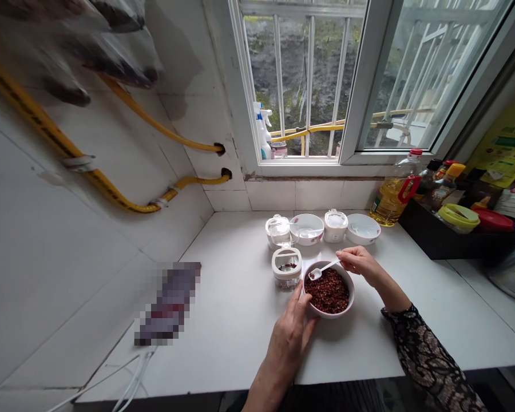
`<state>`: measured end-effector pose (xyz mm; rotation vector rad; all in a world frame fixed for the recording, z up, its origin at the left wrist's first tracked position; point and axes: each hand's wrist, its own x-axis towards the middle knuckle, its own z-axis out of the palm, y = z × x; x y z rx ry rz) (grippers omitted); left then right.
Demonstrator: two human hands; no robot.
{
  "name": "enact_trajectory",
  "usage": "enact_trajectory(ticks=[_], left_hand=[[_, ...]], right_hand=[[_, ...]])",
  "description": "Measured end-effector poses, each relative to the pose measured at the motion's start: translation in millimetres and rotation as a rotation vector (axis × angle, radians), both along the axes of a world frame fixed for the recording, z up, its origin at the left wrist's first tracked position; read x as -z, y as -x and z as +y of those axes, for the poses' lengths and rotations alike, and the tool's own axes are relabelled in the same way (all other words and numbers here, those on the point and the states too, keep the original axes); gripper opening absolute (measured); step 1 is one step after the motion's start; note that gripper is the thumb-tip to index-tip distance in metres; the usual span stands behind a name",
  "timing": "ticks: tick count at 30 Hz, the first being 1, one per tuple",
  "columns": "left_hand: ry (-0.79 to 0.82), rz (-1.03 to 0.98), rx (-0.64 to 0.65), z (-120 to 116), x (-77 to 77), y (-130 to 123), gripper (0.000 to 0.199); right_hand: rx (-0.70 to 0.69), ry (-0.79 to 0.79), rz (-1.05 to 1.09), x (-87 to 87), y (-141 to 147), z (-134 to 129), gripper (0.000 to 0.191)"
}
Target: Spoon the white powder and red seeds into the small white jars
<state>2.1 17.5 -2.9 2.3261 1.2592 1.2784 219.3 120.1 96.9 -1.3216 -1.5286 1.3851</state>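
A round bowl (329, 292) full of dark red, dried grains or peppercorns stands on the white counter. My left hand (290, 326) curves around its left rim, thumb and fingers against the side. Between the fingertips of my right hand (358, 262) is the handle of a small white spoon (316, 274), whose head is over the bowl's left part with a few red bits in it. Just left of the bowl stands a square clear jar (286, 269) with a pale rim and some dark red bits inside.
Behind are a white-lidded jar (278, 230), a white bowl (308, 230), another jar (336, 226) and a second bowl (363, 229). An oil bottle (392, 194) and a black condiment box (429, 232) stand right. A blurred dark object (169, 306) lies left.
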Motion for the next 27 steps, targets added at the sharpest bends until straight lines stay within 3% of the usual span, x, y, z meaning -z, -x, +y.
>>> enact_trajectory(ticks=[13, 18, 21, 24, 27], left_hand=[[-0.041, -0.021, -0.019, 0.1, 0.5, -2.7, 0.044], [-0.034, -0.013, -0.022, 0.2, -1.7, -2.8, 0.046], [-0.015, 0.01, -0.013, 0.1, -4.0, -1.3, 0.046], [-0.022, 0.025, -0.011, 0.3, -4.3, 0.1, 0.046], [-0.032, 0.04, -0.018, 0.9, -2.4, 0.5, 0.051]], right_hand=[[0.05, -0.016, 0.048, 1.0, 2.7, -0.1, 0.057], [0.111, -0.113, 0.069, -0.2, 11.2, 2.2, 0.059], [0.169, -0.283, 0.032, -3.4, 24.1, -0.1, 0.058], [0.216, -0.583, -0.139, -6.4, 40.6, -7.7, 0.051], [0.125, -0.925, -0.405, -7.6, 54.8, -17.0, 0.042]])
